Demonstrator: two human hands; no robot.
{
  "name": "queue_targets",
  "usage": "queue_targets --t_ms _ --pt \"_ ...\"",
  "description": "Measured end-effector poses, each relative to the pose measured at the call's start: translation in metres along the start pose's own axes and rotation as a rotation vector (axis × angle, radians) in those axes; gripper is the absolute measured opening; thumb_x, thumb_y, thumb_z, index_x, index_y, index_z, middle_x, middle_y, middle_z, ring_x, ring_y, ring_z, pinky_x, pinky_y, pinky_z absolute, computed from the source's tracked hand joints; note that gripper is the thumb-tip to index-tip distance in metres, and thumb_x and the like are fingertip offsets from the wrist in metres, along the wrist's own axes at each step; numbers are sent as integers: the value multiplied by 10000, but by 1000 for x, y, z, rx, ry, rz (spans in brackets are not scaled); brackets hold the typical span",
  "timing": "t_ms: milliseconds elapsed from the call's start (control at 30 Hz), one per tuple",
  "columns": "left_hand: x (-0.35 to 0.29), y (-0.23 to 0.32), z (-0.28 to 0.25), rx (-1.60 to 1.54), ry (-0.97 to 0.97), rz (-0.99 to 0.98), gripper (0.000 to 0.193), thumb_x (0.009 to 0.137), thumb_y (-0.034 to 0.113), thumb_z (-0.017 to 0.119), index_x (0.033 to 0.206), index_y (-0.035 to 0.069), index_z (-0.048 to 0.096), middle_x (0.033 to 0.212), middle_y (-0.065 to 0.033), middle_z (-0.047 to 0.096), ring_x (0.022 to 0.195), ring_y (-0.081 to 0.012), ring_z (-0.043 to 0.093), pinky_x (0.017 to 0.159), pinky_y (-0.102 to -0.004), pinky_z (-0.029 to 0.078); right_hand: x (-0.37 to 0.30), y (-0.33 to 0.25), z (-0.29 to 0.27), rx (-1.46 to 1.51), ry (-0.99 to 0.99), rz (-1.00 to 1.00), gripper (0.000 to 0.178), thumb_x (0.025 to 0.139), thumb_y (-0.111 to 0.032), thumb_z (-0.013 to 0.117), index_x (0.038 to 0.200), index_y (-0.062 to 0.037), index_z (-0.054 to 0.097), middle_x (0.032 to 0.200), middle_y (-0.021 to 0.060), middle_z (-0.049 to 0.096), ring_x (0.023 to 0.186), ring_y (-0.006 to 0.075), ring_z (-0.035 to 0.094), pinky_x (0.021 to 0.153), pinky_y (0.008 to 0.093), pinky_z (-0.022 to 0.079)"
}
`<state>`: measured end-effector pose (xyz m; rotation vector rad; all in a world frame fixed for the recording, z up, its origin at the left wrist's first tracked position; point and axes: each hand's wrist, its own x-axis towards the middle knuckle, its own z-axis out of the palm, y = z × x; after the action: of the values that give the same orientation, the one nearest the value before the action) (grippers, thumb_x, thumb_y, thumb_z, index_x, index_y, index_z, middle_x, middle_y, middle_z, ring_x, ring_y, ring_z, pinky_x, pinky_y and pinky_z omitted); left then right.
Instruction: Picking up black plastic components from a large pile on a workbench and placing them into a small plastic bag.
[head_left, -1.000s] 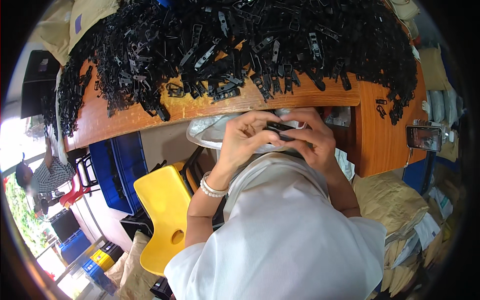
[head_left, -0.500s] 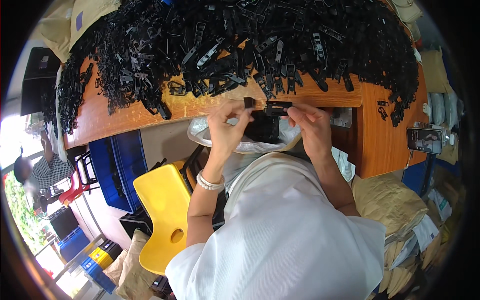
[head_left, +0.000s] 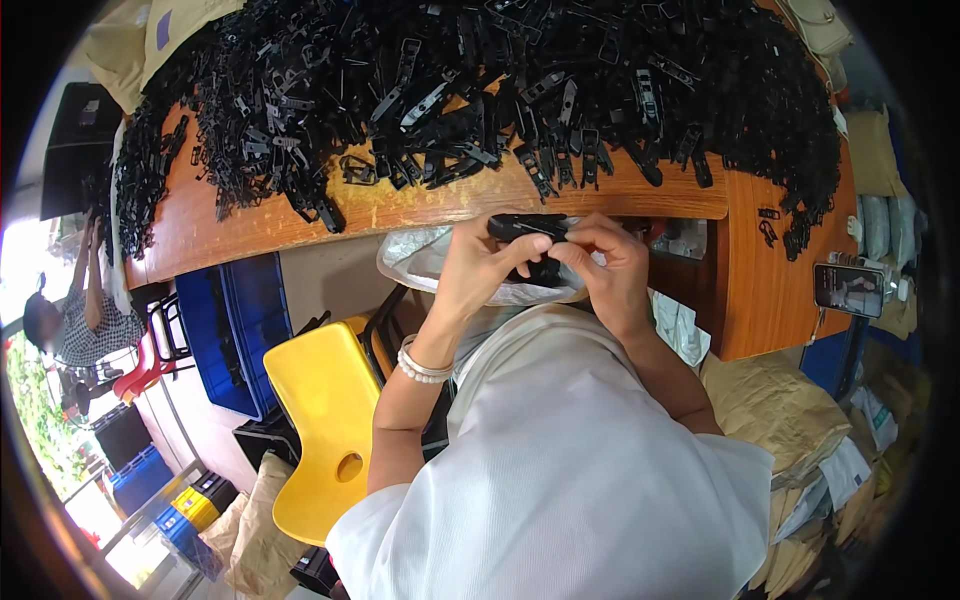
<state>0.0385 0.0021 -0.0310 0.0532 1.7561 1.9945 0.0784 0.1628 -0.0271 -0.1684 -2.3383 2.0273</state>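
Both hands (head_left: 545, 265) pinched around black clip (head_left: 527, 227)

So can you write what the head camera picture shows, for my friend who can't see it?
Both hands, left hand and right hand, hold a small black plastic part together at the edge of a wooden table. A huge pile of black plastic clips covers the table, a clear plastic bag sits below the hands, and a yellow chair stands at the left.

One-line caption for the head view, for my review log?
Both hands, left hand and right hand, grip a black plastic part at the edge of a wooden table heaped with black plastic clips.
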Motion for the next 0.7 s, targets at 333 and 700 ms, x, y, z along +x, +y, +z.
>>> queue_targets --t_ms 333,700 --pt "-3 8 2 -84 -134 60 120 772 80 643 796 -22 586 747 -46 574 665 -91 505 587 -216 389 0 -6 2 206 -75 -14 252 764 18 599 1016 34 586 895 48 547 776 95 505 659 203 399" --pt "97 51 -66 1390 304 567 125 777 22 525 843 -15 625 751 -172 605 682 -335 582 605 -336 468 -5 12 -7 305 -9 120 233 787 -13 576 1010 56 582 808 58 541 615 75 473 552 192 361"
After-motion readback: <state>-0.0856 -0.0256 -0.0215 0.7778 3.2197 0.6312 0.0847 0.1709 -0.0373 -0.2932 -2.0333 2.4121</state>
